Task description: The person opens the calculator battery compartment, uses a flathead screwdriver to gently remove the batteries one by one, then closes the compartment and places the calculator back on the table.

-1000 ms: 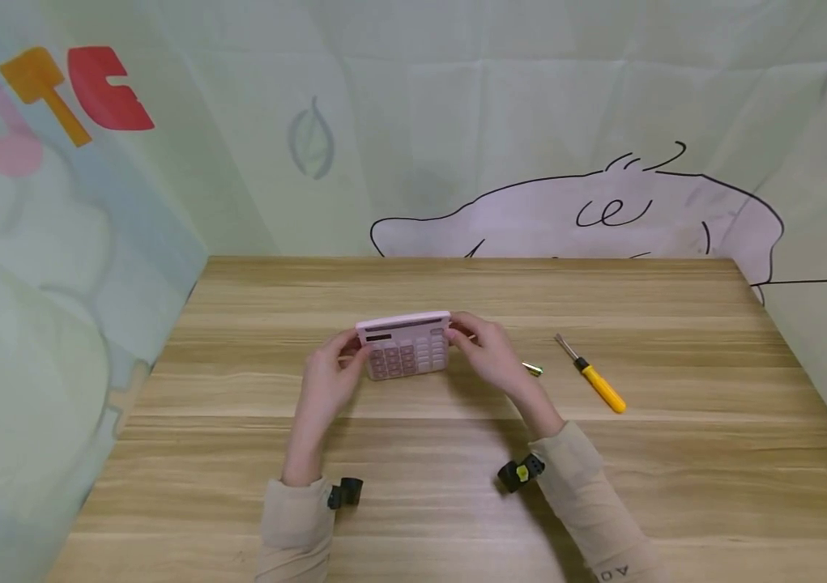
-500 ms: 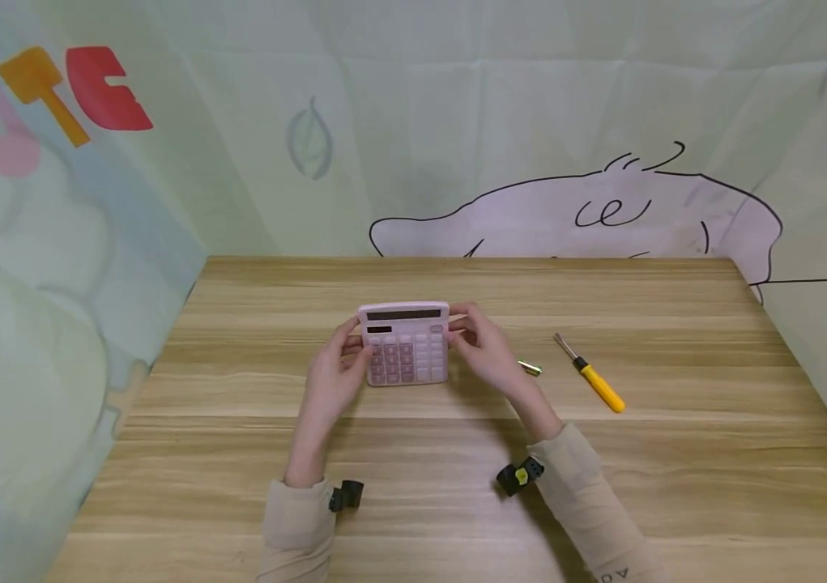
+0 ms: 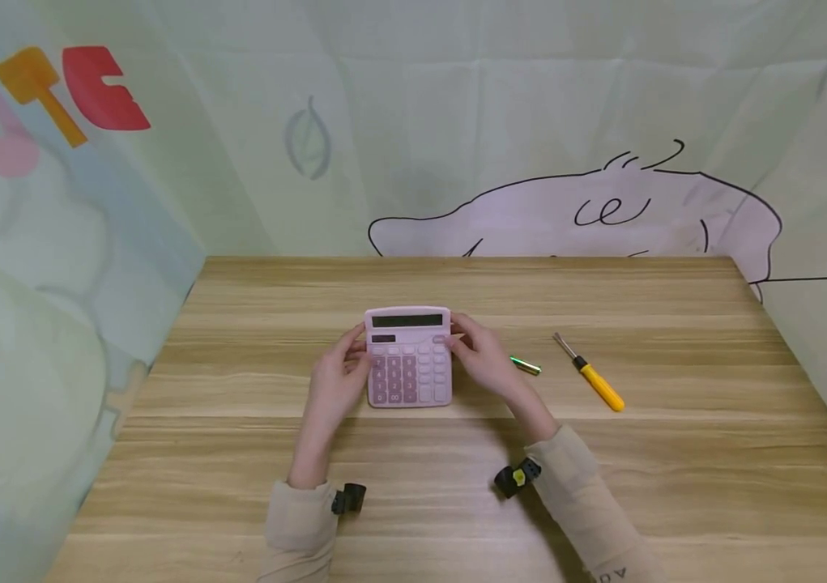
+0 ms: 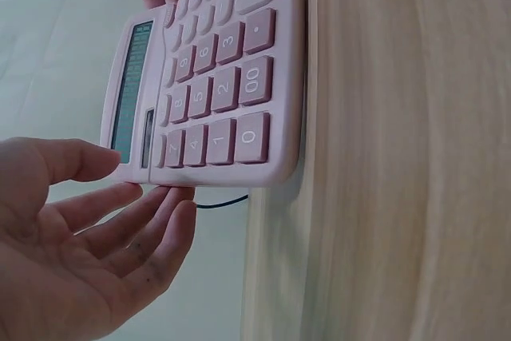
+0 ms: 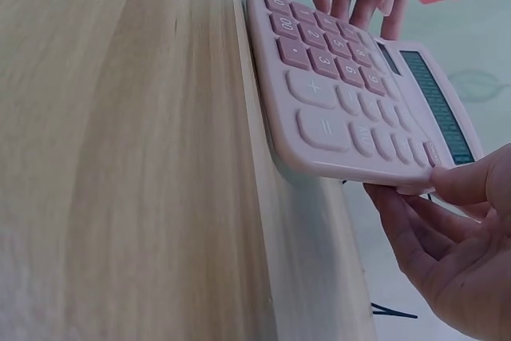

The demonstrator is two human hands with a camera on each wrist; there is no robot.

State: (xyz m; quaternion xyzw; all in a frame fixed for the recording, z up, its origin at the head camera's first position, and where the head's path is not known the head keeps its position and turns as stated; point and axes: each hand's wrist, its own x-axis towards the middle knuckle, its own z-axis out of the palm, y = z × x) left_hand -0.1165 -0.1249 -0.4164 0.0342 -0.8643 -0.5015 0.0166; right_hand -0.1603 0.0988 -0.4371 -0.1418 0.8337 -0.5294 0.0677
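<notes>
Between both hands is a pink calculator [image 3: 409, 356], its keys and dark display facing up toward the head camera. The left hand [image 3: 340, 379] grips its left edge near the display, thumb on the front and fingers behind, as the left wrist view shows the calculator [image 4: 215, 77] tilted with its lower edge at the table. On the opposite side the right hand [image 3: 484, 356] pinches the right edge, thumb by the upper keys; in the right wrist view its fingers [image 5: 407, 237] pass underneath. The calculator's back is hidden.
A small shiny green and gold cylinder, like a battery [image 3: 526, 365], lies just right of the right hand. Farther right rests a screwdriver [image 3: 591, 374] with a yellow handle. The wooden table [image 3: 413, 502] ends at a printed cloth backdrop [image 3: 413, 129].
Both hands have tipped the calculator from nearly edge-on to lying flatter, face toward the head camera, and brought it slightly nearer the person. The battery-like cylinder now shows more fully.
</notes>
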